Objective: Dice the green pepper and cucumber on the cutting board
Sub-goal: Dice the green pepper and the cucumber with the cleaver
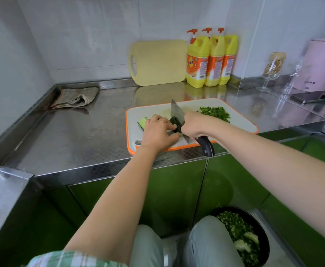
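Head view: left hand [158,132] curls its fingers down over the cucumber [174,123] mid cutting board [242,125], pinning it; a cut end sticks out left of the knuckles. Right hand [193,123] grips the black handle of a cleaver [177,112], blade upright beside the left fingertips, on the cucumber. Diced green pepper [214,112] is piled at the board's far right, just behind the right hand.
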